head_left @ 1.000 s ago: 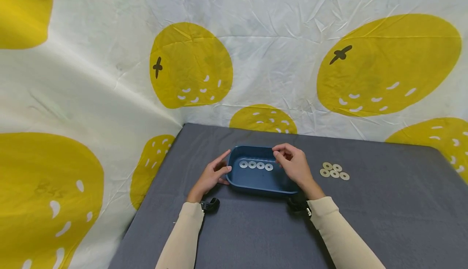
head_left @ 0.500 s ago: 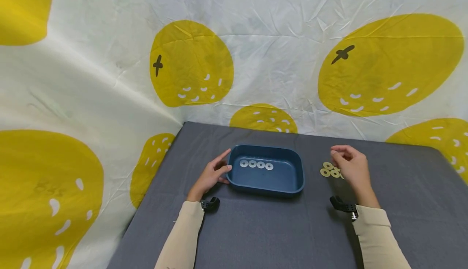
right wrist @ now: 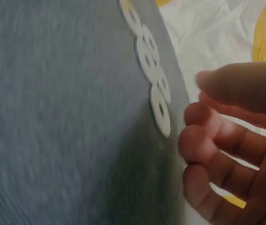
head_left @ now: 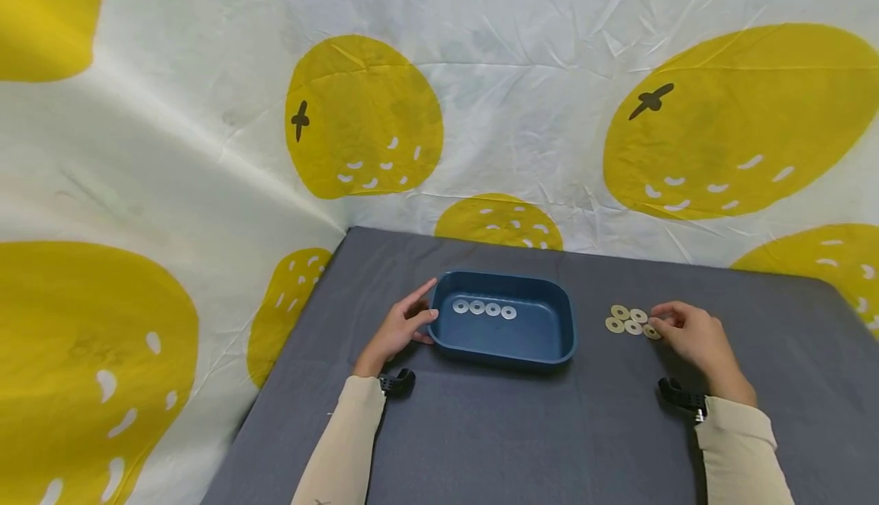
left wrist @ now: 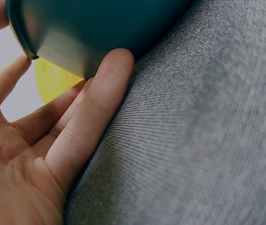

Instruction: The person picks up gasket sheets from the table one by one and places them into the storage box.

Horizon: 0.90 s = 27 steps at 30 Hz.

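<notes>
— What fills the far side?
— A white cloth (head_left: 522,131) with yellow shapes; nearer, a grey-covered table (head_left: 494,436).
— The blue tray (head_left: 508,345)?
— Mid-table, upright. The left hand (head_left: 397,329), fairly straight-fingered and spread, touches its left end, thumb at the rim.
— The right hand (head_left: 697,341)?
— Well right of the tray, fingers loosely bent, thumb and forefinger parted, nothing held.
— And the washers?
— Four in the tray (head_left: 488,310), in a row towards the far left; five on the table (head_left: 628,328), fingertips just by the rightmost. I can't tell whether they touch.
</notes>
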Available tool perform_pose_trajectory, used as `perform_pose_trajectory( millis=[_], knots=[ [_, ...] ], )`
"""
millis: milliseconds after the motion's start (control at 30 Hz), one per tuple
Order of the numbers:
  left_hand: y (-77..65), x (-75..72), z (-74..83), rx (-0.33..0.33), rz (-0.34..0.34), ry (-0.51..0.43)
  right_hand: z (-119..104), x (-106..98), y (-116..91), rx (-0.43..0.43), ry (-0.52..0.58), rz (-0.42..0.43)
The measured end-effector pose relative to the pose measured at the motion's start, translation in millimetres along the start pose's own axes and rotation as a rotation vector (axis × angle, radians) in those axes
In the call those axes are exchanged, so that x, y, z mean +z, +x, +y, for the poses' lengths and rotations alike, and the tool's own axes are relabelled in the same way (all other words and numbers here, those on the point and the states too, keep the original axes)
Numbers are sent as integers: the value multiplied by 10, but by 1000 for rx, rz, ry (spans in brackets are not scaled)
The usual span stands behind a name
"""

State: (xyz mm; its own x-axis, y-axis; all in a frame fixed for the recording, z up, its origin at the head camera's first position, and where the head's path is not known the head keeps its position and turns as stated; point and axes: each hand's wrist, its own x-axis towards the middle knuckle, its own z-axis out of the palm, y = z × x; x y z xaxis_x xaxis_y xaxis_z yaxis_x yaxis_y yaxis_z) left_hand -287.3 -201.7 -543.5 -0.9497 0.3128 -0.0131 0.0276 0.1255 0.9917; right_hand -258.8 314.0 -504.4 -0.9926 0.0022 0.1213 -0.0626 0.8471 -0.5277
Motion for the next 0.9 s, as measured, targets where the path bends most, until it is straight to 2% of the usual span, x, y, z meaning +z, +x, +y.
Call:
perform_pose_trajectory(
  millis=[167, 400, 900],
  knots=[
    [10, -4, 13, 3, -1, -3, 91, -37, 8, -8, -43, -70],
    [27, -12, 24, 8, -17, -20, 139, -42, 27, 42, -62, -133],
    [2, -15, -12, 6, -15, -17, 78, 20, 11, 121, -13, -135]
  ],
)
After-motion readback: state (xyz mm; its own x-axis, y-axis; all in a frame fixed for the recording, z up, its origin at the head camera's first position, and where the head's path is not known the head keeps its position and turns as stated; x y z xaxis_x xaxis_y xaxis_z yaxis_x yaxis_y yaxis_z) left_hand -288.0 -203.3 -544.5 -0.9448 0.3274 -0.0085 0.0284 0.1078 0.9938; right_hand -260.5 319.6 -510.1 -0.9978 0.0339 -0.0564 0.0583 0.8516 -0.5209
